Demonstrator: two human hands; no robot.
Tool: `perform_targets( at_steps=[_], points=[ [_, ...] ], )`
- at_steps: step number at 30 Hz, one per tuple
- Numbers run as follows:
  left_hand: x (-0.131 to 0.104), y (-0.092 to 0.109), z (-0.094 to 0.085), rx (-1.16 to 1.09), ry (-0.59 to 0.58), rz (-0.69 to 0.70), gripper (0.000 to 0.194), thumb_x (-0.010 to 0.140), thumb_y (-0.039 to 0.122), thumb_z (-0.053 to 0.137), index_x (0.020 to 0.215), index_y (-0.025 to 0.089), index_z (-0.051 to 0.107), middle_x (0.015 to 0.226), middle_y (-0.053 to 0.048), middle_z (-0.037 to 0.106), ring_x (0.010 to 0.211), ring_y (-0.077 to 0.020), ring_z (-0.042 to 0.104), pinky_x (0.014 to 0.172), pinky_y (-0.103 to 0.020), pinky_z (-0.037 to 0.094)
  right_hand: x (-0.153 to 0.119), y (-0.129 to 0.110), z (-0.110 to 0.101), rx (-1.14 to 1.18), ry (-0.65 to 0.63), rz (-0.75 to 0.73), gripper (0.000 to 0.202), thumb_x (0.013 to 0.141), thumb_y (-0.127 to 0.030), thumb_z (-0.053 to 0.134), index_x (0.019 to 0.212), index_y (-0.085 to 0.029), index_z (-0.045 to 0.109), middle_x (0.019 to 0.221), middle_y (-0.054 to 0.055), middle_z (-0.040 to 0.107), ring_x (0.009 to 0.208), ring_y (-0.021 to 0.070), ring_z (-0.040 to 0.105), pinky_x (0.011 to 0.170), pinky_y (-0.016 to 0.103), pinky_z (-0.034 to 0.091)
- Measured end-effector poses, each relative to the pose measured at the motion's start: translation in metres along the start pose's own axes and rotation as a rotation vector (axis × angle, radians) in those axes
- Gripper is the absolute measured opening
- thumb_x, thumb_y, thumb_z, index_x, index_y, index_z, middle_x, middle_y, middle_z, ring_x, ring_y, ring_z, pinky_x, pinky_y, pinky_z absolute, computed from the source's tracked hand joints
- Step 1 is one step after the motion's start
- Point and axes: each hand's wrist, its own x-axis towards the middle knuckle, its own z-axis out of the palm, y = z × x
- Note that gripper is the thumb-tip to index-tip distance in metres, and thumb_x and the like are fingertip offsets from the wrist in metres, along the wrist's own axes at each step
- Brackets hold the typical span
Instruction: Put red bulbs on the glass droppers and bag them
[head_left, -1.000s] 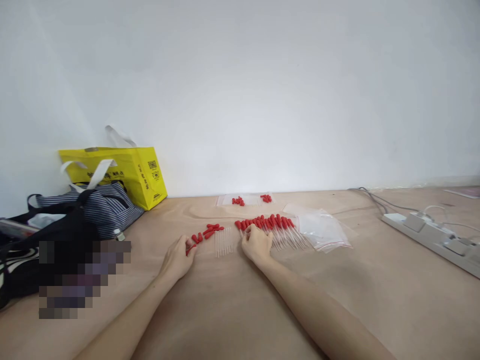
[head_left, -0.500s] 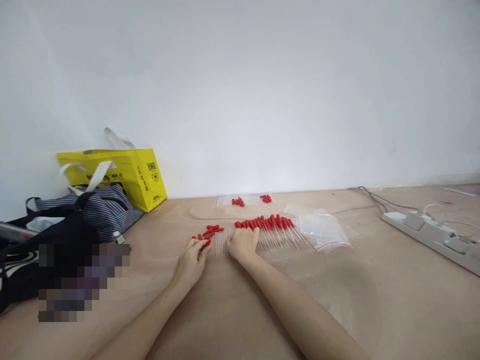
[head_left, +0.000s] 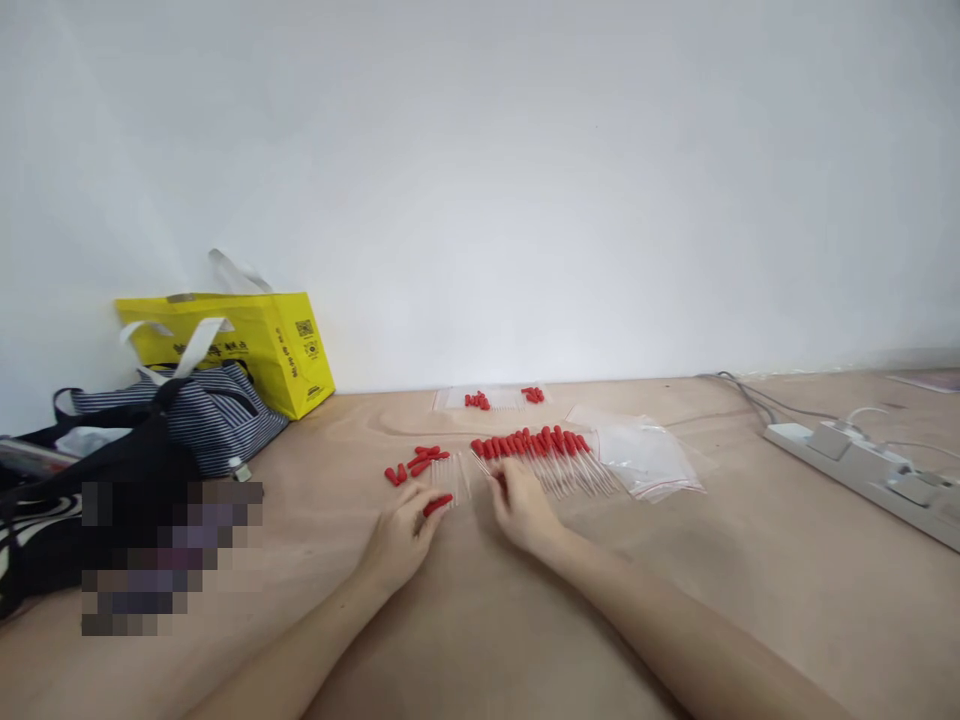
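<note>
My left hand (head_left: 399, 532) pinches a red rubber bulb (head_left: 438, 505) between thumb and fingers, just above the table. To its right, my right hand (head_left: 526, 512) is closed on a thin glass dropper tube (head_left: 481, 463), whose far end points up and left. Between the hands lie several loose glass tubes (head_left: 444, 472), side by side. Loose red bulbs (head_left: 424, 462) are scattered beyond my left hand. Past my right hand stretches a row of droppers (head_left: 564, 455), glass tubes fitted with red bulbs, partly hidden by that hand.
A clear zip bag (head_left: 649, 458) touches the row's right end. Against the wall, another clear bag (head_left: 502, 400) has red bulbs and tubes on it or in it. A yellow bag (head_left: 300, 365) and striped bag (head_left: 217, 425) stand left; a power strip (head_left: 862, 470) lies right.
My right hand has drawn back and right, now showing a glass tube in its fingers. My left hand has moved right with a red bulb, away from the loose bulbs.
</note>
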Motion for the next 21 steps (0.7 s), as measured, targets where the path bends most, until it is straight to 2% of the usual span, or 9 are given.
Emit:
perform_targets(
  at_steps=[2,4,8,16,21],
  points=[
    [-0.003,0.013,0.004,-0.068,-0.054,0.016,0.02,0.082,0.025,0.042,0.087,0.019,0.061,0.081,-0.003,0.06,0.075,-0.0152,0.058,0.068,-0.026,0.047,-0.023,0.016,-0.018,0.074,-0.016,-0.085,0.017,0.082,-0.016,0.034,0.082,-0.016,0.052,0.076,0.006,0.06,0.069,0.016,0.054,0.065,0.027,0.037],
    [-0.007,0.025,0.01,-0.142,-0.109,0.03,0.022,0.084,0.023,0.04,0.091,0.02,0.06,0.083,-0.003,0.061,0.077,-0.0145,0.058,0.069,-0.025,0.047,-0.043,0.028,-0.035,0.098,-0.023,-0.13,0.019,0.083,-0.014,0.034,0.09,-0.017,0.052,0.084,0.006,0.061,0.074,0.0157,0.054,0.068,0.028,0.037],
    [-0.011,0.037,0.022,-0.229,-0.163,0.03,0.023,0.085,0.024,0.039,0.097,0.02,0.058,0.087,-0.003,0.063,0.08,-0.0152,0.058,0.072,-0.027,0.047,-0.058,0.03,-0.055,0.081,-0.113,-0.177,0.029,0.084,-0.012,0.034,0.106,-0.022,0.05,0.091,0.005,0.061,0.08,0.0154,0.055,0.07,0.029,0.036],
    [-0.009,0.041,0.023,-0.273,-0.134,-0.048,0.02,0.083,0.025,0.042,0.092,0.021,0.06,0.09,-0.002,0.066,0.082,-0.016,0.06,0.074,-0.028,0.048,-0.053,0.015,-0.044,0.09,-0.182,-0.23,0.028,0.083,-0.011,0.037,0.105,-0.021,0.052,0.082,0.004,0.06,0.077,0.015,0.053,0.069,0.028,0.033],
    [-0.006,0.045,0.022,-0.284,-0.105,-0.093,0.02,0.082,0.025,0.042,0.088,0.02,0.061,0.085,-0.001,0.067,0.078,-0.0146,0.061,0.069,-0.024,0.049,-0.056,0.013,-0.042,0.078,-0.139,-0.24,0.025,0.081,-0.009,0.04,0.1,-0.02,0.053,0.078,0.002,0.06,0.073,0.0136,0.053,0.069,0.027,0.032]
  ],
)
